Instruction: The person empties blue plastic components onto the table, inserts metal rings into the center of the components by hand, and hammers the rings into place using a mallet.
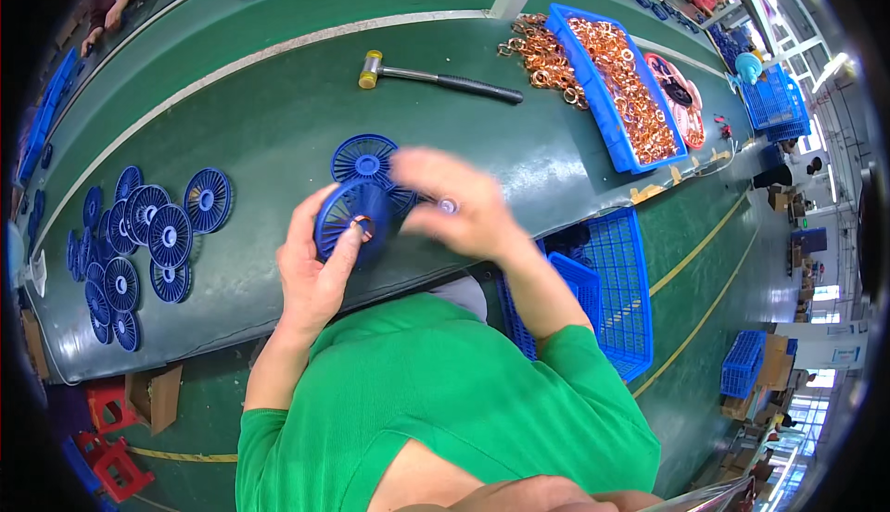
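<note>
My left hand [312,276] is closed round a blue spoked plastic wheel [339,220], held tilted above the green table. A copper ring [362,227] shows at the wheel's hub, by my left thumb. Just to the right, my right hand [459,204] is smeared by motion; its fingers and thumb are spread apart with nothing visible gripped. A small pale round piece [449,206] shows between its thumb and fingers, too small to name. Behind the held wheel, another blue spoked wheel [365,155] lies flat on the table, and a further one is partly hidden by my hands.
Several blue wheels [170,236] lie in a loose group at the left. A mallet [436,76] with yellow faces lies farther back. A blue tray [612,127] of copper rings stands at the right, with loose rings [547,58] beside it. Blue crates [623,294] stand below the table edge.
</note>
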The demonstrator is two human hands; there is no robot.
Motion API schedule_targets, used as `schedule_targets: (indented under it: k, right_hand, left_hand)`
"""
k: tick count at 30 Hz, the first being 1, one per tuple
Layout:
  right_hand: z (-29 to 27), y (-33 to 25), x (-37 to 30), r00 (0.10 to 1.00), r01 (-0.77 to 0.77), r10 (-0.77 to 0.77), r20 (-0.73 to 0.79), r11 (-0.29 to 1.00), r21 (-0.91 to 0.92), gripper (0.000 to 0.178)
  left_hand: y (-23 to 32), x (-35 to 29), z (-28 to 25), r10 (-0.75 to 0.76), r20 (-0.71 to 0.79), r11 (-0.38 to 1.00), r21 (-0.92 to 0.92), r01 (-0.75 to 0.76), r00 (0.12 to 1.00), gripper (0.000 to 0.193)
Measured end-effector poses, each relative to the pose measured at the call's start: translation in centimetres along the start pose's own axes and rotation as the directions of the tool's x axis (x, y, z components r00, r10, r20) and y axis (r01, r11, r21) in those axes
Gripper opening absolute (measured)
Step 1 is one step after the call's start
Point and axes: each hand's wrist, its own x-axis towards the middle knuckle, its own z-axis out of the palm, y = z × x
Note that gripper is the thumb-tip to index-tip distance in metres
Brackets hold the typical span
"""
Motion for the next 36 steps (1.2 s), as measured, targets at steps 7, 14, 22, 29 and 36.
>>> schedule_targets:
  k: [7,14,22,29,36]
  right_hand:
    - [-12.7,15.4,-1.7,0.665,-0.739,0.399,-0.631,0.228,-0.634,0.043]
    - [-15.3,16.4,-4.6,0.743,-0.666,0.539,-0.397,0.542,-0.512,0.024]
    - [-15.0,14.4,-4.3,0.767,-0.629,0.411,-0.493,0.330,-0.704,0.027]
    - [-11.5,12.6,-4.7,0.835,-0.545,0.374,-0.403,0.465,-0.698,0.016]
    - [-7.1,3.7,-1.2,0.927,-0.237,0.047,-0.371,0.841,-0.486,0.011]
  left_hand:
    - [-1.6,0.8,-1.9,0.312,0.121,0.622,0.724,-0.298,0.942,0.045]
    - [-1.8,0.8,-3.9,0.203,0.115,0.574,0.790,-0.213,0.972,0.056]
    - [-4.0,4.4,-14.7,0.103,-0.188,0.157,0.973,0.171,0.977,0.085]
    - [-2.5,4.5,-16.0,-0.086,-0.055,0.056,0.997,0.060,0.995,0.062]
    - [-1.6,5.1,-14.4,0.312,-0.320,0.401,0.898,0.182,0.895,0.026]
